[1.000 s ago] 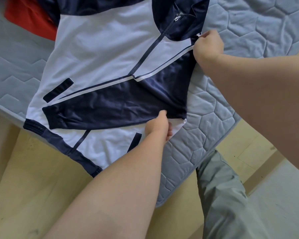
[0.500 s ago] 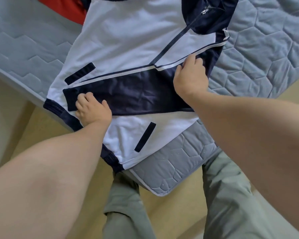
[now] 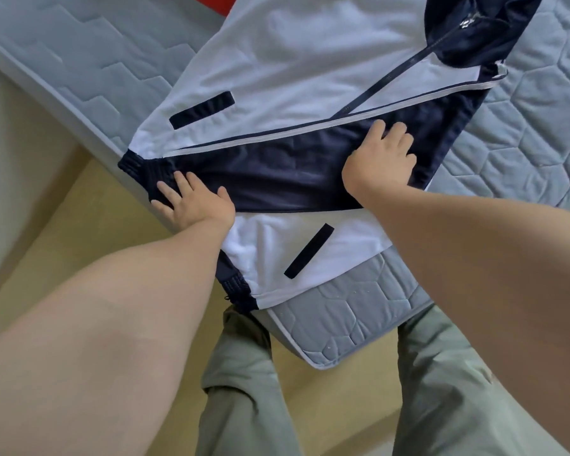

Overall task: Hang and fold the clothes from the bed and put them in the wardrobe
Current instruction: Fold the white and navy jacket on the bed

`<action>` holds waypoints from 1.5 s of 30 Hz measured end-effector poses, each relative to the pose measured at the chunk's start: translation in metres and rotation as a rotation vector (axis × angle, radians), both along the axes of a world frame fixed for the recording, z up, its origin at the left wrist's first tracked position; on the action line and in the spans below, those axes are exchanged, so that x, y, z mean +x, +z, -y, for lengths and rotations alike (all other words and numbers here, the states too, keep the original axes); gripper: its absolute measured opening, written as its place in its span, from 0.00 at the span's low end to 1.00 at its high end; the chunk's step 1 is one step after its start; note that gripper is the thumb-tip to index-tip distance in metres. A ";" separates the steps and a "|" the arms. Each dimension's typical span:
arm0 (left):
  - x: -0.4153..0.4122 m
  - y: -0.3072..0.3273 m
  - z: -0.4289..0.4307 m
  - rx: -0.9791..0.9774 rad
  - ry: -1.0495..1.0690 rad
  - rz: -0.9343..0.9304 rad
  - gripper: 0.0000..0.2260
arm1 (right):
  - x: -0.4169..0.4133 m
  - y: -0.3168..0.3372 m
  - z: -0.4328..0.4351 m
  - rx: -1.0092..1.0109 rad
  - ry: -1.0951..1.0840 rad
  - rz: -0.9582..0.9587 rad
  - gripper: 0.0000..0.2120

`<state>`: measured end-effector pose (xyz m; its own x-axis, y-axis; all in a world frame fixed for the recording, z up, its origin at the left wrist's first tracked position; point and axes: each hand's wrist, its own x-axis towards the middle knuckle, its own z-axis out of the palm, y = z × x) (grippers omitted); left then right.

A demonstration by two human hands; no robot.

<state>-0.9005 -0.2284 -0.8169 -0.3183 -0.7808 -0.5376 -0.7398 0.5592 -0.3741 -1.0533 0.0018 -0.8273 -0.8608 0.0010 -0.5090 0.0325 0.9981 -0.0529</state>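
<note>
A white and navy zip jacket (image 3: 297, 60) lies front up on the grey quilted mattress (image 3: 524, 136). Its navy sleeve (image 3: 277, 172) is folded flat across the body, cuff toward the bed's left edge. My left hand (image 3: 191, 202) lies flat with fingers spread on the cuff end of the sleeve. My right hand (image 3: 380, 159) presses flat on the sleeve's shoulder end. Neither hand grips the cloth. The jacket's hem hangs slightly over the mattress edge.
A red garment (image 3: 221, 3) shows at the top edge behind the jacket. The mattress corner (image 3: 323, 353) points toward my legs in grey-green trousers (image 3: 244, 390). Pale wooden floor (image 3: 63, 225) lies to the left and below.
My left hand moved left along the sleeve to the cuff and flattened. My right hand came down from the shoulder edge onto the sleeve. The camera shifted so the jacket sits more centred.
</note>
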 end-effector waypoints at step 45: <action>-0.326 0.038 -0.027 0.822 0.720 -0.913 0.16 | -0.215 0.037 0.044 -0.938 -0.007 0.192 0.11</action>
<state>-1.2261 -0.2012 -0.7792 -0.4685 -0.4895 -0.7355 -0.7522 -0.2157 0.6227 -1.2686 -0.0422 -0.7903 -0.7637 -0.4743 -0.4379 0.1297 0.5518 -0.8238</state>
